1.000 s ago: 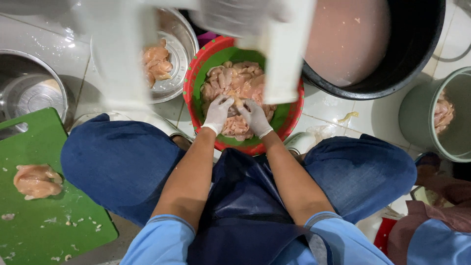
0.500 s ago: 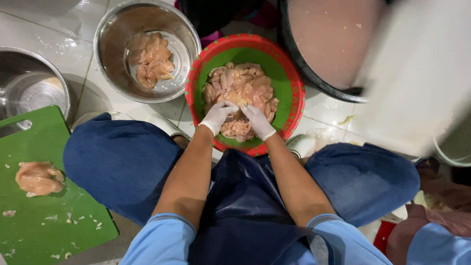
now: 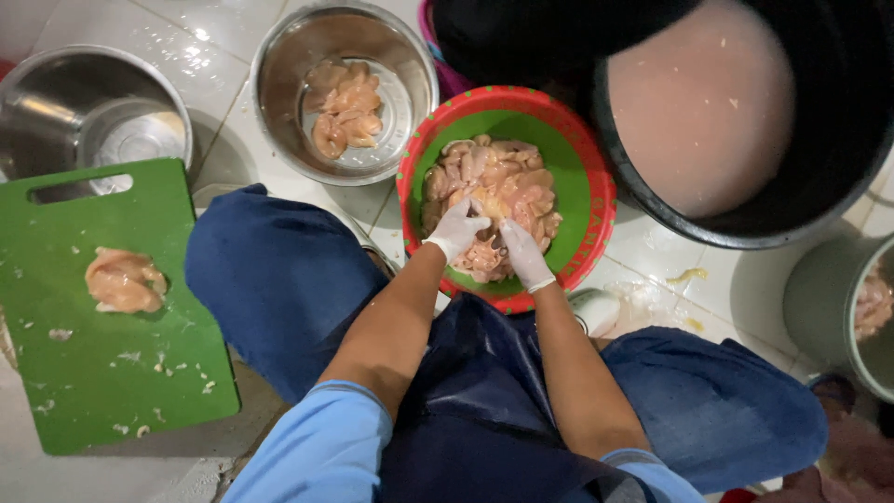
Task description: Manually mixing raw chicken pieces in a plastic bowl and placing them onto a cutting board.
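Note:
A red-rimmed green plastic basin [image 3: 587, 200] on the tiled floor holds a heap of raw chicken pieces [image 3: 507, 182]. Both my hands wear white gloves and are pressed into that heap. My left hand [image 3: 456, 230] grips a piece at the near left of the pile. My right hand [image 3: 523, 253] closes on meat just beside it, the fingers partly buried. My knees in blue trousers flank the basin.
A steel bowl [image 3: 279, 84] with a few chicken pieces stands behind left, another steel bowl [image 3: 56, 107] far left. A green cutting board [image 3: 102, 373] with one chicken piece [image 3: 124, 279] lies left. A large black tub [image 3: 838, 158] of pinkish liquid is right, a grey bucket [image 3: 819, 307] beyond.
A white blurred object that crossed the top of the view is gone. The view has shifted, and both hands stay in the chicken pile with small finger movement.

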